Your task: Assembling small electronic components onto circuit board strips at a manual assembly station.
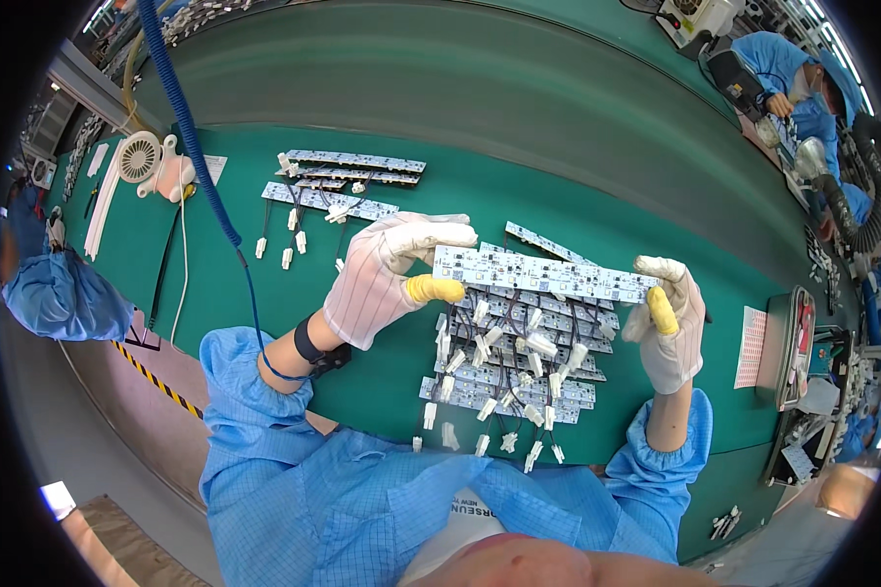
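A long white circuit board [548, 272], dotted with small dark parts, is held up level between both hands. My left hand [392, 269], in a striped white glove with a yellow thumb tip, pinches its left end. The right end is gripped by my gloved right hand [671, 323], its yellow-tipped thumb in front. Below and behind the held board lies a stack of similar circuit boards [558, 396] with dark wires and white plug connectors [538, 344]. How far the held board hovers above the stack, I cannot tell. A dark wrist strap [308, 342] circles my left wrist.
More wired boards [357, 161] lie at the back left of the green table [362, 411]. A small white fan [140, 155] stands at the far left. A blue coiled cord [186, 117] runs down to my wrist. At right are a metal tray [773, 352] and a printed sheet [750, 344]. Other people sit nearby.
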`<action>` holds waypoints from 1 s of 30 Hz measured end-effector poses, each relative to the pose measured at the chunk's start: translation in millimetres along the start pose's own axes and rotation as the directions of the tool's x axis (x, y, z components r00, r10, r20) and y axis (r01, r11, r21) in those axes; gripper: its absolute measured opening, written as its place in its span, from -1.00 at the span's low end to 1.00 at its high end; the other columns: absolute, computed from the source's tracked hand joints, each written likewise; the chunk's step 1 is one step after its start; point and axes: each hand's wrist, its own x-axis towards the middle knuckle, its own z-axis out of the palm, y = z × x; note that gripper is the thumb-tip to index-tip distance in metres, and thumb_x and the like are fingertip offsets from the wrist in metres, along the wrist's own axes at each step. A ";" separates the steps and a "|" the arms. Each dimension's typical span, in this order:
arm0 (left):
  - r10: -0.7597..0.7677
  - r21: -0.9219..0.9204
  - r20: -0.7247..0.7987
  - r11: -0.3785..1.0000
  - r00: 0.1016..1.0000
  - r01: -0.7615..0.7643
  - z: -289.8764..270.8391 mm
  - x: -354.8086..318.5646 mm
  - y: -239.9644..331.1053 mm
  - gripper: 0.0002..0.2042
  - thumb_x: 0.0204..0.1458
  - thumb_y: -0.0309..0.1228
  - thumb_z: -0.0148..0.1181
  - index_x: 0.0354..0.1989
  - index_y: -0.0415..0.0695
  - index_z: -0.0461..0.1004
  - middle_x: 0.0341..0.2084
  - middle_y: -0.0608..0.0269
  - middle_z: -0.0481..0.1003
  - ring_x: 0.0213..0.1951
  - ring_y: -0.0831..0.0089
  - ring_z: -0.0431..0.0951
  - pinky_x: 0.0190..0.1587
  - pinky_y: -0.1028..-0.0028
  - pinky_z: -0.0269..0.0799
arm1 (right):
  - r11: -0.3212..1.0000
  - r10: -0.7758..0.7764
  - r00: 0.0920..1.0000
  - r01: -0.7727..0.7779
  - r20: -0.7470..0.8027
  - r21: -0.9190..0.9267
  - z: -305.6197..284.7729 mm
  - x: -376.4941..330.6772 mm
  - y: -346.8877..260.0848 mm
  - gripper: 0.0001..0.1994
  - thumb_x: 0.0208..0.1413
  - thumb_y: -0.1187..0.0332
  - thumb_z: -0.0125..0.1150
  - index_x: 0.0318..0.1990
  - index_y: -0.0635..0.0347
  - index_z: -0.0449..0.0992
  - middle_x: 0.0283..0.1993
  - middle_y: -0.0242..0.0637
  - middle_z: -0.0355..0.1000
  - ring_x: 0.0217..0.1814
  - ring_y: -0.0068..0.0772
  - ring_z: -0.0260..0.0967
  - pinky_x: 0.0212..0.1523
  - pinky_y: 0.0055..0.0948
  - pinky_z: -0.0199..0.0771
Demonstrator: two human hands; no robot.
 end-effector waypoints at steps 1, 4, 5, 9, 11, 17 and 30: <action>0.022 0.012 0.009 1.000 1.000 -0.022 -0.4 1.4 -1.8 -0.41 -0.19 0.05 0.27 -0.14 -0.24 0.50 -0.16 0.06 0.53 -0.22 0.43 0.54 -0.15 0.51 0.43 | 1.000 -0.007 1.000 0.007 0.010 0.004 -2.3 -0.1 2.0 -0.67 0.15 0.23 0.08 -0.06 0.30 0.36 -0.51 -0.37 0.38 -0.69 -0.73 0.18 -0.65 -0.74 0.13; 0.027 0.030 0.032 0.999 0.999 -0.028 -2.0 1.2 -1.3 -0.39 -0.21 0.09 0.26 -0.16 -0.25 0.51 -0.16 0.03 0.53 -0.22 0.41 0.54 -0.17 0.51 0.43 | 1.000 -0.019 1.000 0.019 0.017 0.016 -3.8 -2.0 4.4 -0.68 0.16 0.23 0.08 -0.07 0.30 0.36 -0.52 -0.38 0.37 -0.72 -0.74 0.15 -0.68 -0.74 0.10; 0.009 0.037 0.046 0.999 0.999 -0.010 -2.2 0.8 -0.5 -0.37 -0.22 0.11 0.26 -0.17 -0.25 0.51 -0.16 0.02 0.53 -0.22 0.41 0.54 -0.18 0.50 0.44 | 0.999 -0.024 1.000 0.024 0.013 0.025 -4.0 -2.8 4.8 -0.68 0.16 0.23 0.08 -0.06 0.31 0.36 -0.53 -0.39 0.36 -0.73 -0.74 0.14 -0.69 -0.75 0.08; -0.022 0.004 0.043 1.000 0.999 0.022 -0.3 0.0 1.3 -0.41 -0.21 0.06 0.28 -0.18 -0.26 0.52 -0.20 0.02 0.53 -0.22 0.38 0.54 -0.19 0.50 0.43 | 0.998 -0.045 0.999 0.045 0.001 0.039 -2.2 -4.0 2.9 -0.68 0.17 0.25 0.08 -0.06 0.33 0.35 -0.53 -0.40 0.35 -0.74 -0.76 0.13 -0.70 -0.75 0.07; 0.008 -0.054 -0.015 0.999 1.000 -0.009 1.6 1.3 2.3 -0.44 -0.20 0.00 0.31 -0.18 -0.26 0.52 -0.27 0.04 0.54 -0.21 0.36 0.54 -0.22 0.49 0.44 | 0.996 -0.087 0.994 0.087 -0.060 -0.005 0.6 -4.0 1.9 -0.68 0.18 0.27 0.08 -0.05 0.34 0.35 -0.54 -0.41 0.34 -0.74 -0.76 0.12 -0.71 -0.75 0.07; 0.003 -0.006 0.011 1.000 1.000 -0.003 -4.2 2.3 0.8 -0.39 -0.13 0.06 0.25 -0.10 -0.29 0.47 -0.14 -0.02 0.48 -0.20 0.40 0.52 -0.21 0.51 0.49 | 0.998 -0.069 0.997 0.069 0.023 -0.004 -4.3 -7.3 -4.2 -0.60 0.15 0.15 0.13 -0.06 0.36 0.35 -0.65 -0.45 0.29 -0.77 -0.74 0.12 -0.73 -0.76 0.00; -0.203 -0.029 -0.023 0.979 0.979 0.202 4.0 6.9 -8.3 -0.31 -0.03 0.13 0.10 0.05 -0.30 0.39 -0.14 0.18 0.52 -0.30 0.55 0.55 -0.19 0.62 0.40 | 0.982 -0.185 0.968 0.177 0.168 0.061 -13.7 -10.1 -1.4 -0.48 0.17 0.01 0.08 -0.02 0.39 0.34 -0.36 -0.24 0.43 -0.70 -0.77 0.21 -0.50 -0.76 0.19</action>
